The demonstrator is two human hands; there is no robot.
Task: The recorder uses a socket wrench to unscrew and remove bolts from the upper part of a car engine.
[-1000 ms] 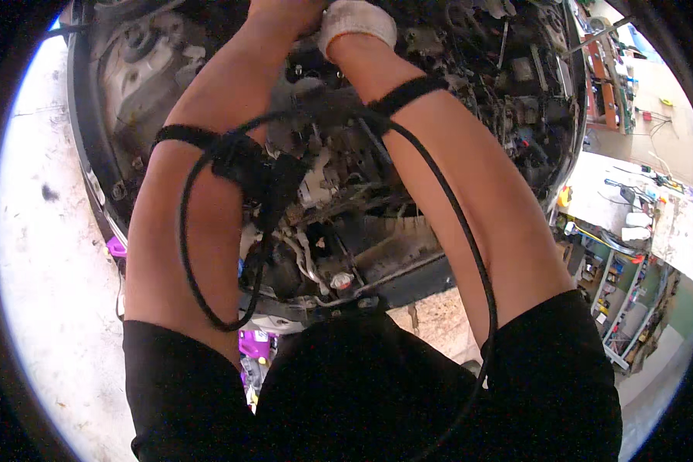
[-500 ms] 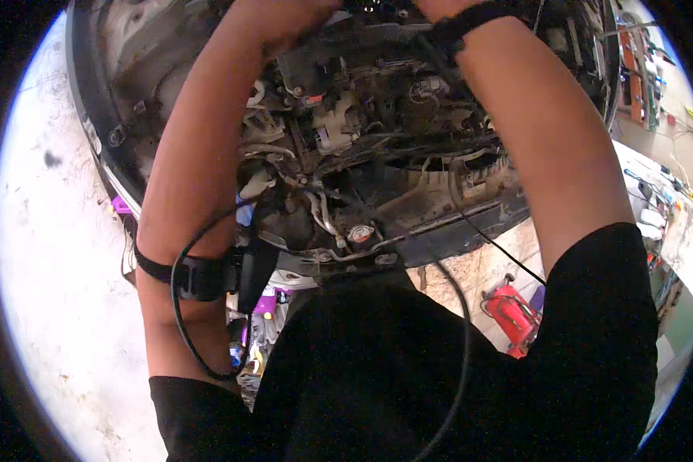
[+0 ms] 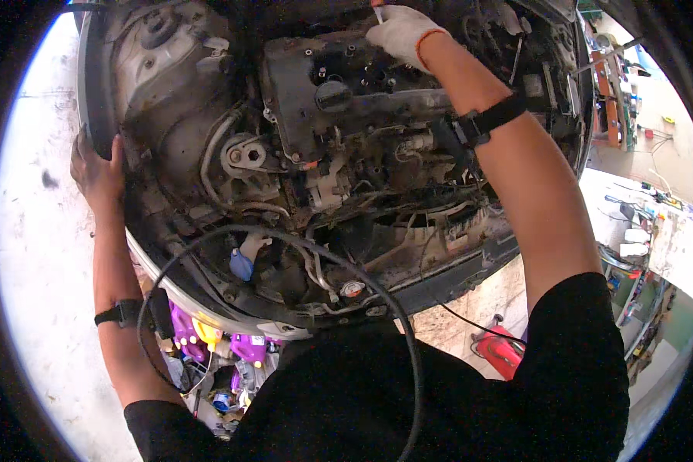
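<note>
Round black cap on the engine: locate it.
In the head view, the black cap sits upper middle on the engine cover, below and left of the gloved right hand.

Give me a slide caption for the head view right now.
Gloved right hand over an exposed engine, left hand at the fender.

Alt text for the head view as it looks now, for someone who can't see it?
A person's gloved right hand reaches over an open car engine bay, beside a small red object cut off by the frame; the bare left hand is at the car's side edge. A black cable loops across the foreground.
</note>
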